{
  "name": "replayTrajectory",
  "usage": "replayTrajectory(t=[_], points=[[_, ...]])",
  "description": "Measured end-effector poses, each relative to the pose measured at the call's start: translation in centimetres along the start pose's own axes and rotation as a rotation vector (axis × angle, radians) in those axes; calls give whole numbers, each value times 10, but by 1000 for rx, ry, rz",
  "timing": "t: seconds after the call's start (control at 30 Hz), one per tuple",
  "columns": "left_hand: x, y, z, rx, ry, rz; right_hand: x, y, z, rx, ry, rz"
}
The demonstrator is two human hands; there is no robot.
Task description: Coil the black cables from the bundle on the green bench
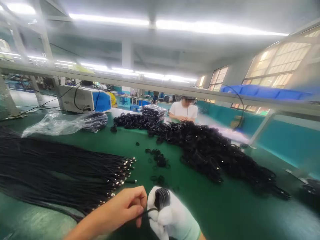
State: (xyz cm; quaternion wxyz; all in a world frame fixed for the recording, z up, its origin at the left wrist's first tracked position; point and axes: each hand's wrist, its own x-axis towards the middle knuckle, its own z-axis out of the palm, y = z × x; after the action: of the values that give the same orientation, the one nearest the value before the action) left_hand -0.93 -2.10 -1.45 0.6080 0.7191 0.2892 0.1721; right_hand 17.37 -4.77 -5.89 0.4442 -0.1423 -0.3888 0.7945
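Hands holding black cable, apparently coiled

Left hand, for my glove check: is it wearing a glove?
No, the left hand shows bare skin, while the white glove covers the right hand.

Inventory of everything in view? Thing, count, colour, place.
Workbench: one, green, under the cables
Held cable: one, black, coiled, bottom centre
Straight cables: many, black, left
Coiled cables: many, black, piled centre to right
Small loops: several, black, centre
Plastic bag: one, clear, back left
Boxy machine: one, whitish and blue, back left
Shelf rail: one, pale, across view
Tray: at least one, blue, upper right
Co-worker: one, white top, far side
Windows: several, bright, right wall
Ceiling lights: several, white, overhead
Left hand: one, bare, bottom centre
Right hand: one, white-gloved, around coil
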Motion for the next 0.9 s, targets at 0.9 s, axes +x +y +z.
replayTrajectory(t=[0.9], points=[[19, 13, -17, 668, -30, -173, 10, 9, 18, -1113, 557, 29]])
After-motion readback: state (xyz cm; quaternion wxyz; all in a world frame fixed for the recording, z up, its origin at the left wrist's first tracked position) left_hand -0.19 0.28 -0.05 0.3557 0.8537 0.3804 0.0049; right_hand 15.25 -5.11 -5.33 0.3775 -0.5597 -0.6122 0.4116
